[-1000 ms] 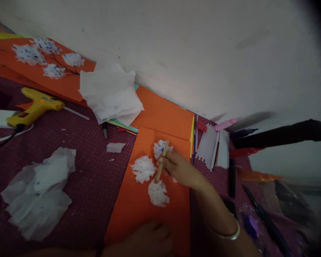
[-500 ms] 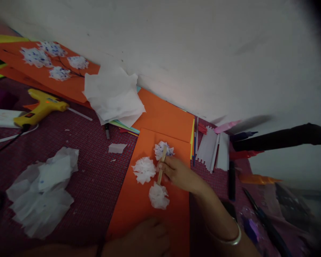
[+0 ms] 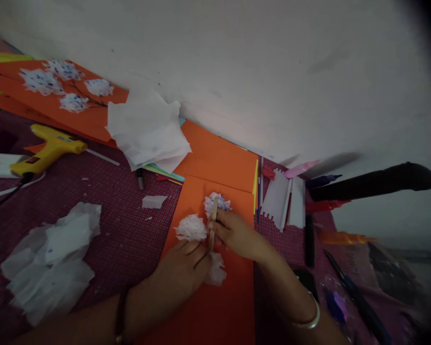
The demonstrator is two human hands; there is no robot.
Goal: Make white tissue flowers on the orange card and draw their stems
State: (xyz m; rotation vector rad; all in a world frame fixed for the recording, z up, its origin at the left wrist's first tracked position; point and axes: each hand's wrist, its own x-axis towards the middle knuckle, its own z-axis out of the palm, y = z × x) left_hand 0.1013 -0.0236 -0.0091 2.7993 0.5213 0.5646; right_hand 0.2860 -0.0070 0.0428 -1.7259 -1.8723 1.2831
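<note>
My right hand (image 3: 233,235) grips a flat wooden craft stick (image 3: 212,225). The stick's upper end lies over a blue-speckled white paper puff (image 3: 221,203), and its lower end runs down beside my left fingers. My left hand (image 3: 183,268) reaches in with its fingers bent downward, and its fingertips are hidden. It partly covers the lower plain white paper puff (image 3: 217,270). Another white paper puff (image 3: 191,227) sits just above my left knuckles. All three puffs are on an orange sheet (image 3: 233,306).
White tissue circles (image 3: 57,268) lie at left, below a yellow glue gun (image 3: 48,148). White paper (image 3: 147,129) is stacked at the back, beside an orange card (image 3: 118,93) with speckled puffs. Paint tubes (image 3: 301,168) and a cutter (image 3: 359,299) lie at right.
My left hand has moved up from the bottom edge onto the area of the lower puff. My right hand still holds the craft stick in nearly the same place. The view has shifted slightly.
</note>
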